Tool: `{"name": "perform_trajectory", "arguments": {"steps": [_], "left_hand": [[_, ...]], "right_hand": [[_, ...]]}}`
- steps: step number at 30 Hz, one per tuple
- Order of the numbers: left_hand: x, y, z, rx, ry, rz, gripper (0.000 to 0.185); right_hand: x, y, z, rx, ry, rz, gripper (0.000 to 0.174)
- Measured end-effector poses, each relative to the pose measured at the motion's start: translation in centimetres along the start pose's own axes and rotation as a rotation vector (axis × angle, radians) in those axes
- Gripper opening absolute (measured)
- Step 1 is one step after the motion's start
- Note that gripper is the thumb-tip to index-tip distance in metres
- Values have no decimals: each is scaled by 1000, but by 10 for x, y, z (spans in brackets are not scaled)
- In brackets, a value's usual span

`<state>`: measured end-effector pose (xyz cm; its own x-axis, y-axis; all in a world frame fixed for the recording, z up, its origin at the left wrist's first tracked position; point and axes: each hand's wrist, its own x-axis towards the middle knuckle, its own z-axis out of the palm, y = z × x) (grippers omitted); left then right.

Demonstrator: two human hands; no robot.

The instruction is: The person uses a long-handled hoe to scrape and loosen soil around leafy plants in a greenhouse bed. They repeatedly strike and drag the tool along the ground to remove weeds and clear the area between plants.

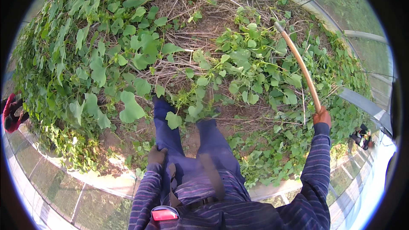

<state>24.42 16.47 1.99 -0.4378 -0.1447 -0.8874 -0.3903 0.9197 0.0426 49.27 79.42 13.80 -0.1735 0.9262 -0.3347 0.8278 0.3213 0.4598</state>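
Note:
My right hand (322,117), without a glove, grips the lower end of a long, slightly bent wooden handle (300,60). A grey metal socket (279,27) caps its far end, which reaches into the vines; the tool's working part is mostly hidden there. My left hand (157,155), in a dark glove, rests against my left thigh, and its fingers are hard to make out. Leafy green vines (252,67) spread under the handle and around my feet. Dry stalks (179,68) lie matted on the brown soil between the plants.
Denser, taller vines (92,60) cover the left side. Pale curved frame edging (105,182) and clear sheeting run behind me. A grey metal post (364,102) stands at the right. One person in red (13,113) is at far left, another person (362,137) at far right.

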Motion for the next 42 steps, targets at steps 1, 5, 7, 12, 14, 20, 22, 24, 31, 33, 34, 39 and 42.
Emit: {"name": "perform_trajectory", "arguments": {"steps": [1, 5, 7, 12, 14, 20, 22, 24, 31, 33, 34, 39, 42], "left_hand": [[1, -3, 1, 7, -1, 9, 65], [6, -7, 7, 35, 6, -5, 64], [6, -7, 8, 28, 0, -28, 64], [1, -2, 7, 80, 26, 15, 63], [-2, 0, 7, 87, 33, 31, 62], [-5, 1, 5, 39, 29, 17, 63], [-3, 5, 3, 13, 19, -17, 63], [-7, 8, 1, 51, 10, 6, 64], [-14, 15, -8, 79, 12, -40, 61], [-12, 16, -9, 60, -2, -45, 60], [-12, 15, -10, 39, -17, -46, 60], [-15, 14, -16, 53, 11, -17, 58], [-19, 15, -21, 25, 19, -13, 54]], "right_hand": [[-9, -12, 2, 59, 42, -19, 27], [-50, -69, 5, 385, -25, -286, 27], [-65, -89, 8, 486, -116, -368, 28], [-64, -90, 17, 290, -248, -550, 28], [-49, -55, 15, 50, -176, -509, 28], [-16, 127, 23, -69, -37, -21, 27], [-1, 147, 41, 107, -19, 108, 25], [13, 137, 58, 138, 73, 189, 26], [-14, -6, 61, 1128, 176, 35, 20], [-39, -53, 59, 1335, -236, 37, 19], [-48, -78, 59, 1268, -262, 27, 20], [-76, -226, 54, 916, -115, -506, 26], [-89, -319, 33, 1125, -376, -403, 28]]}}
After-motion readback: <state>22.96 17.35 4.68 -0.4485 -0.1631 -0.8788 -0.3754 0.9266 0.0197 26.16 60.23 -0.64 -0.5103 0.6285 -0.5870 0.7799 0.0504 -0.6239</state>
